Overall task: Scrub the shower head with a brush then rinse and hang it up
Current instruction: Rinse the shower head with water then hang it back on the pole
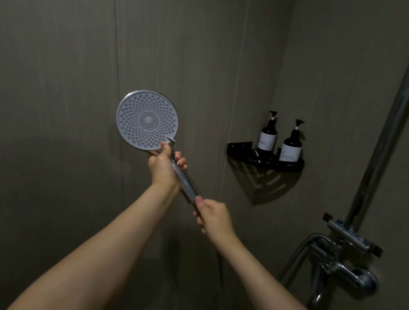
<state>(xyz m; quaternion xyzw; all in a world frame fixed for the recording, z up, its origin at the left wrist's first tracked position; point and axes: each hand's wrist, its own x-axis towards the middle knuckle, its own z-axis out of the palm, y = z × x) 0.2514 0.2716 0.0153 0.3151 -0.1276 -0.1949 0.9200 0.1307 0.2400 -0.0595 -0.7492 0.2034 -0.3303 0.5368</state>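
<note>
Item: we find a round grey shower head with a nubbed spray face and chrome handle (147,120), held up in front of the grey wall panels, face turned toward the camera.
Left hand: the left hand (164,166) is wrapped round the handle just below the disc, fingers curled over the chrome.
Right hand: the right hand (213,216) is closed round the handle's lower end, where the hose drops away.
Brush: none in view.
Handling: we judge the head rigid and fairly light; the chrome looks wet, so likely slippery. The neck is the surest hold.
Hanging point: the chrome riser pipe (395,122) stands well to the right; its bracket we cannot identify.
Nearby: two dark pump bottles (279,140) on a black corner shelf (265,160).
</note>
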